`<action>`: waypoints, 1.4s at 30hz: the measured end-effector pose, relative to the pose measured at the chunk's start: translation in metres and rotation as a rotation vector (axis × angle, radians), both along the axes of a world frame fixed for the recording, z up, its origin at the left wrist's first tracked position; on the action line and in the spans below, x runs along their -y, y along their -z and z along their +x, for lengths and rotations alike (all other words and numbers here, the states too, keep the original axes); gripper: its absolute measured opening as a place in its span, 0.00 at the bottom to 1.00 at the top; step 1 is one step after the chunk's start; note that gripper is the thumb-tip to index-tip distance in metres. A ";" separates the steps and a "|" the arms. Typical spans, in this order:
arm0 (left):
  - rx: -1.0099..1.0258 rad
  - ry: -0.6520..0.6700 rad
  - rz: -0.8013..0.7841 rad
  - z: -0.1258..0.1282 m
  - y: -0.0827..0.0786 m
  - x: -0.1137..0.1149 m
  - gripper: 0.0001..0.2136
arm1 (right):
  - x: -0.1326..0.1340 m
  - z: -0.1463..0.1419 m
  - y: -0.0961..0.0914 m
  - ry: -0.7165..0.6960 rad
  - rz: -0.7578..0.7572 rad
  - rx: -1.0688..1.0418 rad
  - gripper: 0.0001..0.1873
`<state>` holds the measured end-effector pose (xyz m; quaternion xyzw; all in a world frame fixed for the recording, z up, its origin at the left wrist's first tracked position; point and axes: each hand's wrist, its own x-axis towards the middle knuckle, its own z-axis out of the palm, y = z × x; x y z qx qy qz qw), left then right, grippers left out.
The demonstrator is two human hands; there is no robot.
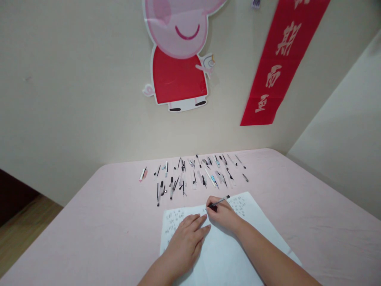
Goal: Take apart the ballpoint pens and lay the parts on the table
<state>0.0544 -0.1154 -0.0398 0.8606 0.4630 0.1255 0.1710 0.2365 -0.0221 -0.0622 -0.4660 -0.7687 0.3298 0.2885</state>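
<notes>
A large white sheet of paper [229, 254] lies on the pink-covered table, with small dark handwriting near its upper left and upper right. My right hand [222, 214] grips a pen [220, 201] with a clear barrel and dark ends, its tip down at the paper near the top middle. My left hand [190, 236] rests flat on the sheet, fingers stretched toward the right hand and slightly apart. It covers part of the writing on the left.
Several pens and disassembled pen parts [171, 186] lie scattered beyond the paper on the pink table cover [104, 222]. Behind rises a wall with a pink pig cutout [180, 75] and a red banner [268, 83]. Wooden floor [35, 222] shows at left.
</notes>
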 end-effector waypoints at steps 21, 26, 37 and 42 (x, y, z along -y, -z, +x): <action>0.010 0.004 -0.002 -0.001 0.001 0.000 0.22 | -0.001 -0.001 -0.004 0.019 -0.035 -0.017 0.04; 0.015 -0.007 -0.007 0.000 0.000 0.001 0.21 | -0.001 -0.001 -0.004 0.011 -0.019 -0.003 0.04; 0.028 -0.003 0.029 0.000 0.004 0.000 0.22 | 0.000 -0.001 -0.006 0.022 -0.030 -0.008 0.05; 0.036 0.003 0.035 -0.001 0.004 0.000 0.22 | -0.002 0.000 -0.001 0.021 -0.023 -0.015 0.04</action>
